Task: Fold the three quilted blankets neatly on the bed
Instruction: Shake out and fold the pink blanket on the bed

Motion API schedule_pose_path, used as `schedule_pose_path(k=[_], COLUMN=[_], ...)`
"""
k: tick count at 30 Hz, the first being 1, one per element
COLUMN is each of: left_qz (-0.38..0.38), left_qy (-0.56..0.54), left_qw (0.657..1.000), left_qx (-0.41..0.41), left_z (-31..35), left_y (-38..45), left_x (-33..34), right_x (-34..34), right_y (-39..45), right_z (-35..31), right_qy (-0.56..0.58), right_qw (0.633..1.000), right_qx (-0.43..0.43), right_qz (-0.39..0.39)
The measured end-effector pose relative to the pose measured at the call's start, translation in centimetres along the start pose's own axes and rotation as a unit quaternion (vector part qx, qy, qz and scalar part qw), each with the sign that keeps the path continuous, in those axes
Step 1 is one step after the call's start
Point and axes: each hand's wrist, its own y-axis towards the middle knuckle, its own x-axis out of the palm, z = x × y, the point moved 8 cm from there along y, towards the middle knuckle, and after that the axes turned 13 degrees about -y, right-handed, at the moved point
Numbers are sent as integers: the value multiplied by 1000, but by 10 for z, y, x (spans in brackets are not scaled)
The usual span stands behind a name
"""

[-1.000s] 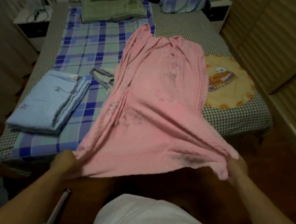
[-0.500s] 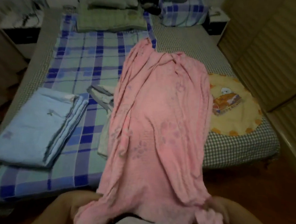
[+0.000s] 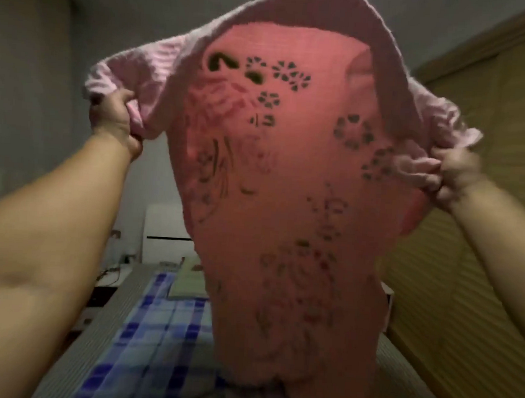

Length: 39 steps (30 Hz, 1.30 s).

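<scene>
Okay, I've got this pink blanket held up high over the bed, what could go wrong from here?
1. The left hand and right hand each grip only a bunched bit of the pink blanket's top edge, and the middle billows above them; it may come down crooked or slip from a hand.
2. The blanket blocks most of the view of the bed, so you may lay it blind over things lying there.
</scene>
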Motion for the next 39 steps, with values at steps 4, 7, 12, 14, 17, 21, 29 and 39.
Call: schedule_pose_path(k=[4, 7, 12, 14, 17, 21, 29, 39], left_qz=[86, 133, 386, 435, 471, 407, 346, 476], left_qy=[48, 55, 200, 333, 419, 531, 659, 554], left_qw=[991, 981, 891, 834, 775, 706, 573, 595], left_qx=[89, 132, 128, 74, -36, -234, -342, -334], left_z=[72, 113, 133, 139, 143, 150, 164, 192], left_y=[-50, -146, -335, -419, -533, -616, -720, -846], left_x=[-56, -87, -246, -303, -383, -473, -494, -488], right_x=[-79, -141, -209, -246, -307, -367, -366, -378], right_y=[-77, -107, -239, -294, -356, -416, -529, -632], right_z=[17, 78, 152, 187, 250, 314, 344, 366], right_qy=[18, -62, -232, -274, -430, -520, -499, -627], right_qw=[976, 974, 934, 908, 853, 797, 746, 682], right_qx=[35, 104, 254, 287, 272, 307, 409, 370], right_qz=[215, 192, 95, 133, 116, -5, -168, -69])
